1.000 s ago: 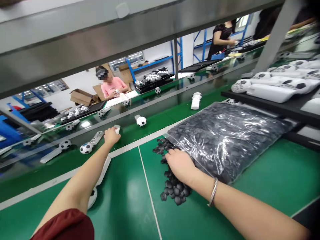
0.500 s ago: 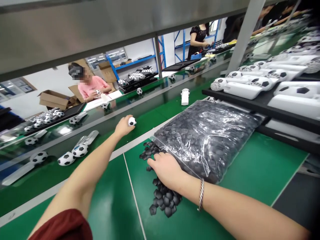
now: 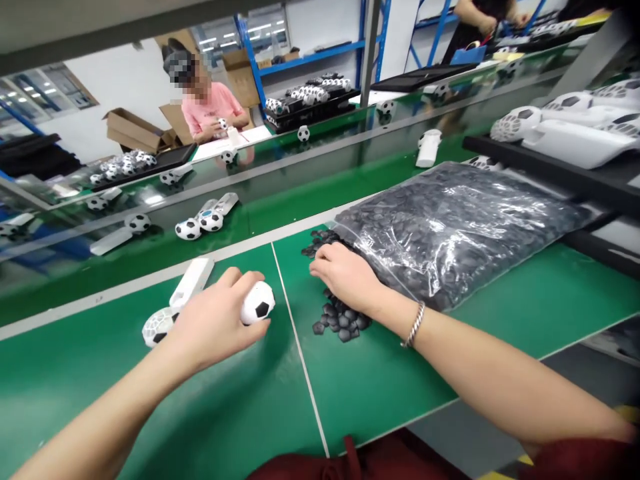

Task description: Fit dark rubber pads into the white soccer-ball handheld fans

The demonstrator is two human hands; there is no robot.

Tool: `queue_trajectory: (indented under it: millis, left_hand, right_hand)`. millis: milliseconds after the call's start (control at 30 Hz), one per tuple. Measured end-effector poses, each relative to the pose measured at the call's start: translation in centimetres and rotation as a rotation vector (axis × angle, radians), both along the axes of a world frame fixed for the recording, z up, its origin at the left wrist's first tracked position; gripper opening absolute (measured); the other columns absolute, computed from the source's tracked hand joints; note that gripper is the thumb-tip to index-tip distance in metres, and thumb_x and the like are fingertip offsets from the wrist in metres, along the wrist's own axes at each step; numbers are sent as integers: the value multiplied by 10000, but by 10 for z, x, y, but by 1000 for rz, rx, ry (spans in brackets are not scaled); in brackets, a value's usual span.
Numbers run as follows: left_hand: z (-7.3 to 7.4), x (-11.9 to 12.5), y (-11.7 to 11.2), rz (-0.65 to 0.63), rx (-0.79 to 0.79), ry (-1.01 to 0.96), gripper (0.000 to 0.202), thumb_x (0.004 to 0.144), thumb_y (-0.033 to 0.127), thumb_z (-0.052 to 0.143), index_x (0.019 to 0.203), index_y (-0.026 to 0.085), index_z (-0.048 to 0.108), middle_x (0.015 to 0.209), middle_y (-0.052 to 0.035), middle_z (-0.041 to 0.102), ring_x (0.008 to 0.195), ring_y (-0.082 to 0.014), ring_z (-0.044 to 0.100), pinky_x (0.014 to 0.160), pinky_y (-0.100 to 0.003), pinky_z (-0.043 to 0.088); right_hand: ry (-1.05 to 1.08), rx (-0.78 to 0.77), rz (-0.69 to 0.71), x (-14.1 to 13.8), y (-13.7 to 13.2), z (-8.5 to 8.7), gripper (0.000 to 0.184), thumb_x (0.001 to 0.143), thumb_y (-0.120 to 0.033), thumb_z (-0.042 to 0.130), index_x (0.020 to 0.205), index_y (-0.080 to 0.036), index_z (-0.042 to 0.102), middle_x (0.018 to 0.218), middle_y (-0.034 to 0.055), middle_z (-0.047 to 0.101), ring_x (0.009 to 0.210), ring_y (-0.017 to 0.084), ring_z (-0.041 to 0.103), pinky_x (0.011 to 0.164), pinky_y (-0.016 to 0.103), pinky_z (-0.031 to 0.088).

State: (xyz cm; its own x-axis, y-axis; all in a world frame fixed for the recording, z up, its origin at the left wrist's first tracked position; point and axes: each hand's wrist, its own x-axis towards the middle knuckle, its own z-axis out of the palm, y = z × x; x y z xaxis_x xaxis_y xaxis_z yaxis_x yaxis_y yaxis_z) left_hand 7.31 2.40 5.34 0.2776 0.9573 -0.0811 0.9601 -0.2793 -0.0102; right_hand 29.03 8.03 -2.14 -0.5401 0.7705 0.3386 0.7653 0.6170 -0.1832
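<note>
On the green surface, toward its far edge, a white ball-ended piece lies beyond the left hand, whose fingers are clamped on a black-patched white ball. The right hand is over loose black pieces beside a bag, fingers bunched, any pinch hidden. Seemingly a picking-up step; the next move calls for fine fingertip control

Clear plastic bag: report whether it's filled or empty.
Filled: the clear plastic bag shows dark pieces across most of its spread; loose black pentagonal pieces lie by the right hand.
</note>
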Motion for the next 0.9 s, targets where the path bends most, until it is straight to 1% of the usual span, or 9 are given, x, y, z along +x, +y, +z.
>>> queue_trajectory:
  millis: [100, 233, 333, 433, 533, 633, 700, 833, 900]
  left_hand:
    - [-19, -12, -5, -105, -105, -95, 704, 620, 536, 642, 1234, 248, 451, 1112, -104, 551, 1041, -335, 513, 822, -425, 438]
    - [-29, -36, -2, -326, -308, -227, 783, 694, 517, 627, 1361, 293, 282, 1359, -71, 424, 1295, -317, 295, 1058, -496, 201]
    - [-34, -42, -1, -408, -232, -213, 784, 729, 563, 575, 1372, 249, 257, 1333, -101, 444, 1240, -289, 378, 1070, -492, 169]
    - [-44, -28, -4, -439, -87, -141, 792, 707, 649, 530, 1307, 155, 377, 1088, -134, 582, 1023, -285, 521, 965, -456, 335]
    - [-58, -4, -9, -280, 56, -73, 806, 714, 709, 444, 1244, 101, 445, 929, -141, 613, 877, -296, 553, 799, -427, 431]
    - [-68, 15, -15, 15, 188, -63, 797, 744, 692, 414, 1239, 68, 427, 1020, -188, 585, 939, -341, 527, 782, -472, 423]
    - [-68, 18, -17, 144, 167, -114, 790, 770, 652, 421, 1298, 69, 346, 1127, -206, 535, 1021, -361, 484, 799, -501, 412]
    - [-60, 8, -12, 111, -88, -292, 789, 805, 549, 450, 1410, 171, 113, 1268, -167, 441, 1154, -331, 403, 876, -497, 389]
    - [-58, 3, -6, 49, -172, -371, 789, 783, 532, 498, 1406, 211, 135, 1281, -141, 435, 1175, -305, 401, 911, -464, 383]
  right_hand:
    - [102, -55, 1, -1, 2, -3, 211, 893, -224, 448, 918, -158, 647, 896, 62, 615, 874, 171, 513, 791, 292, 413]
    - [203, -100, 9, -1, 5, -9, 231, 870, -184, 477, 1048, -152, 621, 948, 68, 627, 916, 171, 547, 842, 306, 425]
    - [276, -114, 41, -1, 7, -10, 194, 852, -158, 496, 976, -157, 646, 935, 63, 648, 896, 166, 576, 842, 301, 438]
    - [354, -155, 30, -1, 8, -9, 139, 826, -141, 527, 904, -160, 640, 895, 47, 671, 825, 157, 603, 787, 286, 458]
    - [388, -163, 33, -1, 6, -7, 92, 816, -145, 541, 850, -165, 624, 840, 35, 661, 769, 150, 592, 738, 278, 459]
    - [410, -131, 79, -2, 3, -6, 67, 810, -151, 553, 794, -171, 615, 824, 34, 635, 785, 149, 567, 752, 282, 444]
    - [443, -156, 88, -4, 1, -5, 60, 808, -161, 556, 788, -174, 611, 800, 25, 627, 742, 137, 556, 713, 271, 440]
    - [555, -298, 90, -8, -6, -1, 54, 806, -171, 560, 788, -172, 610, 754, 3, 625, 666, 111, 541, 646, 249, 427]
    - [604, -338, 139, -10, -9, 1, 46, 798, -183, 574, 782, -174, 616, 775, 8, 614, 706, 116, 544, 652, 250, 429]
